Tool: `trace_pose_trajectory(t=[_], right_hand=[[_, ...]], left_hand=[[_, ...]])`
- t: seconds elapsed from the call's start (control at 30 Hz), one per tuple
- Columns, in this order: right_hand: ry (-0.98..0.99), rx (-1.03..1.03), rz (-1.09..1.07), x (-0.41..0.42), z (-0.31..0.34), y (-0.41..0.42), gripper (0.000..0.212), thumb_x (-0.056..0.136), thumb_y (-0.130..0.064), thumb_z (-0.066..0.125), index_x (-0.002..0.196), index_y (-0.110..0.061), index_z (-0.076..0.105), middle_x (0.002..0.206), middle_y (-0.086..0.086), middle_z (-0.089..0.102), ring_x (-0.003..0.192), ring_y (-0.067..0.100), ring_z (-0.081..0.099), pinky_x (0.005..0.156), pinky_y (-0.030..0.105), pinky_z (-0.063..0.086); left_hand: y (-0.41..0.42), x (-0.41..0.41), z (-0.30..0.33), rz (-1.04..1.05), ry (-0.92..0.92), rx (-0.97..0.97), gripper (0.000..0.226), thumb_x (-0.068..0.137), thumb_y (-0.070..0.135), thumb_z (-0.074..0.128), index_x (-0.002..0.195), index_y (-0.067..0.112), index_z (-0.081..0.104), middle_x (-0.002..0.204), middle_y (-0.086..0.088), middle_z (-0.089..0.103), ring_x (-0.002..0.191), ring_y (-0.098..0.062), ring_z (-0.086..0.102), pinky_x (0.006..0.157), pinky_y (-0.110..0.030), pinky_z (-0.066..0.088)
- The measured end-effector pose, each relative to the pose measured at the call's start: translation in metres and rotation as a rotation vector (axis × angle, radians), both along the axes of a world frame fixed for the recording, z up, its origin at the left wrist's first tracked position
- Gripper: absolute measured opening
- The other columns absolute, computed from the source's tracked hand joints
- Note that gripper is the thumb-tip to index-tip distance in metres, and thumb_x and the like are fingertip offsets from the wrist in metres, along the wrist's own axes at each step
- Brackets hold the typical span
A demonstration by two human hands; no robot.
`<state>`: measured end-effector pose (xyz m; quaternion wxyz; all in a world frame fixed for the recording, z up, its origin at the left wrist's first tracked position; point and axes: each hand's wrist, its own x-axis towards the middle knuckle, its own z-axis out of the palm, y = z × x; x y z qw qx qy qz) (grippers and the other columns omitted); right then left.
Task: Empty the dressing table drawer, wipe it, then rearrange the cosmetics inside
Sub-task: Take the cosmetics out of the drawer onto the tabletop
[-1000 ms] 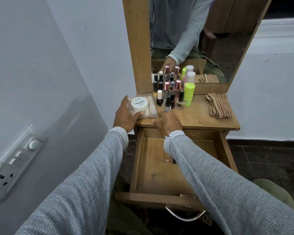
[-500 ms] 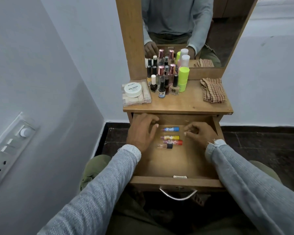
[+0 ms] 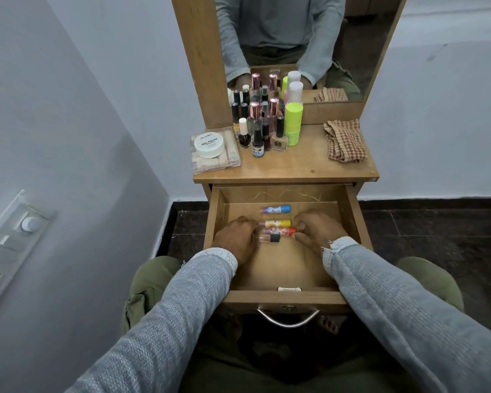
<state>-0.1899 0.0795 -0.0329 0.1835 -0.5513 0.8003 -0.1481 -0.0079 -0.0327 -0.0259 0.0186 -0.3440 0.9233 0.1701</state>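
**Drawer restocking under way: four tubes inside, most cosmetics waiting on the tabletop**

Drawer (image 3: 352,211) stands pulled fully out toward the seated person, its metal handle (image 3: 288,319) nearest the camera. The near half of the drawer floor shows bare wood.

Left hand (image 3: 236,239) rests on the drawer floor at the left ends of the tubes, fingers curled inward. They appear to pinch the clear vial with the dark cap (image 3: 269,238), though the contact is partly hidden. Right hand (image 3: 315,231) sits opposite, fingers bent and closing on the right ends of the yellow tube (image 3: 275,223) and the red tube (image 3: 279,230), which lie side by side and touching. In my judgement the two hands are squaring these tubes into a tidy row from both ends.

Blue tube (image 3: 275,209) lies just beyond, apart from the others and parallel to them, untouched.

Farther off, on the tabletop (image 3: 309,165), sit the clear case with the white nail polish jar (image 3: 209,146) at left, a cluster of nail polish bottles (image 3: 257,137) and a green container (image 3: 293,120) at centre, and the checked cloth (image 3: 345,140) at right. The cloth set aside suggests wiping is finished. These items are not yet returned, so rearranging is at an early stage.

Mirror (image 3: 295,38) stands at the far edge.
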Motion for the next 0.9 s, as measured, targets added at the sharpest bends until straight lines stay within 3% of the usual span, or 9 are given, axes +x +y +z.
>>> trace_pose_trajectory(t=[0.2,0.33,0.53,0.7,0.9], right_hand=[[0.100,0.118,0.020,0.004,-0.002,-0.004,0.024,0.086,-0.030,0.065,0.108,-0.022,0.057,0.105,-0.001,0.058,0.090,0.016,0.056,0.075,0.029,0.048],[0.029,0.092,0.011,0.005,0.000,0.000,0.018,0.083,-0.031,0.067,0.096,-0.022,0.059,0.094,-0.004,0.060,0.082,0.014,0.058,0.071,0.029,0.051],[-0.285,-0.227,-0.136,-0.004,0.010,0.010,0.018,0.075,-0.020,0.076,0.084,-0.018,0.060,0.078,-0.010,0.062,0.071,0.007,0.061,0.064,0.017,0.049],[-0.359,-0.513,-0.226,-0.004,0.031,0.021,0.019,0.074,-0.019,0.077,0.082,-0.013,0.061,0.078,-0.004,0.065,0.069,0.009,0.061,0.061,0.018,0.053],[-0.357,-0.758,-0.294,-0.010,0.068,0.022,0.021,0.076,-0.016,0.078,0.085,-0.011,0.059,0.077,-0.011,0.062,0.067,-0.002,0.060,0.059,0.008,0.048]], left_hand=[[0.002,-0.002,0.002,-0.016,-0.062,-0.017,0.026,0.092,0.027,0.056,0.116,0.019,0.057,0.114,-0.005,0.057,0.102,-0.026,0.059,0.080,-0.035,0.048],[0.002,0.001,0.003,0.006,-0.059,0.016,0.017,0.090,0.029,0.059,0.105,0.021,0.059,0.109,-0.003,0.061,0.097,-0.024,0.060,0.079,-0.033,0.048],[0.002,0.008,0.008,0.050,0.075,0.116,0.010,0.088,0.029,0.062,0.095,0.023,0.064,0.096,0.003,0.067,0.085,-0.016,0.063,0.080,-0.036,0.055],[0.003,0.008,0.013,0.098,0.235,0.130,0.008,0.085,0.032,0.066,0.088,0.025,0.065,0.089,0.008,0.068,0.079,-0.009,0.062,0.076,-0.034,0.056],[0.008,-0.007,0.034,0.109,0.451,0.116,0.011,0.086,0.034,0.068,0.084,0.024,0.063,0.078,0.011,0.065,0.070,-0.003,0.060,0.067,-0.031,0.055]])
